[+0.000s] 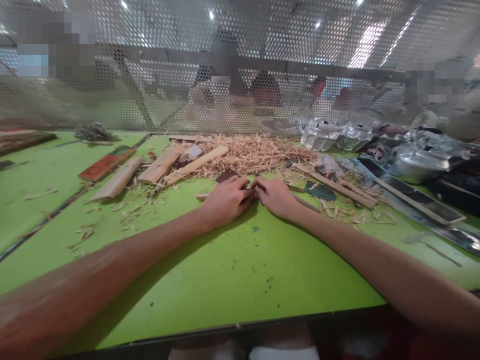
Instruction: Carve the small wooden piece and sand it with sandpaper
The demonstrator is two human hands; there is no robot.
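Observation:
Both my hands meet near the middle of the green table (232, 270), fingertips close together. My left hand (227, 200) is closed, its fingers curled down over something I cannot make out; a thin wooden stick (201, 197) shows at its left side. Behind its knuckles lies a dark reddish-brown piece (226, 175). My right hand (275, 196) is pinched at the fingertips beside the left one, and what it holds is too small to name. Another thin stick (307, 203) extends from beneath the right wrist.
Wood shavings (258, 152) are heaped behind the hands. Wooden blocks (118, 179) and a red-painted block (105, 165) lie left. At right are wood strips (337, 186), a dark green scrap (319, 190), a long dark tray (412, 192) and foil-like silver objects (420, 160). A perforated screen (168, 107) stands behind.

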